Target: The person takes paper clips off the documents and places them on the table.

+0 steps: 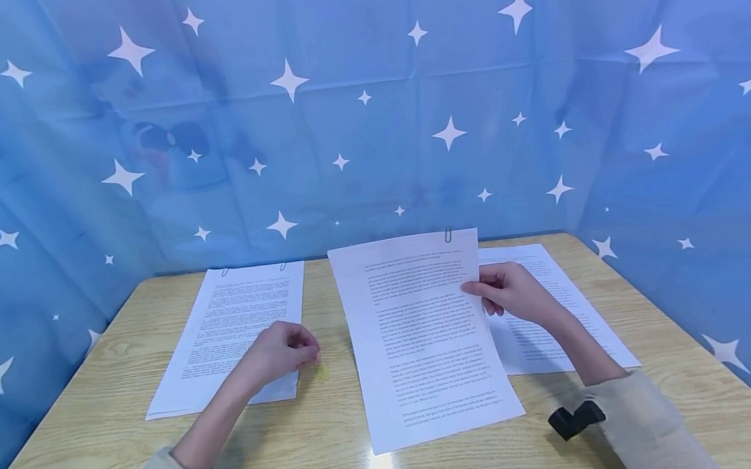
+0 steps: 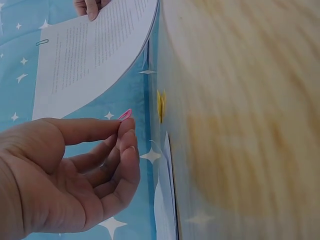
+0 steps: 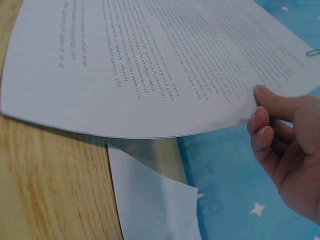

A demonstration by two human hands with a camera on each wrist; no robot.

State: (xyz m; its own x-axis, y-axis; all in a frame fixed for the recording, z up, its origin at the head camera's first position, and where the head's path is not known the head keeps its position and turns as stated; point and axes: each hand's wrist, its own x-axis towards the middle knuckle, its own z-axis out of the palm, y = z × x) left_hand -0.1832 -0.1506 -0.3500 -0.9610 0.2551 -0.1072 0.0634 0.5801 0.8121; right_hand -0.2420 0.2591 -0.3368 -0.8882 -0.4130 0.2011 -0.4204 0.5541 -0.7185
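Note:
My right hand point(image 1: 515, 293) pinches the right edge of a printed paper stack point(image 1: 418, 344) between thumb and fingers. That stack is raised and tilted above the middle of the table, and a green paper clip point(image 1: 447, 235) sits on its top edge towards the right. Between thumb and fingertips, my left hand point(image 1: 278, 352) holds a pink paper clip point(image 2: 126, 115), apart from the raised stack. Just beyond that hand, yellow paper clips point(image 2: 161, 106) lie on the table; their exact number is unclear.
At the left lies another printed stack point(image 1: 229, 339) with two clips on its top edge. A further printed stack point(image 1: 542, 311) lies at the right, partly covered by the raised one. Behind the wooden table point(image 1: 315, 440) hangs a blue star-patterned curtain point(image 1: 359, 158).

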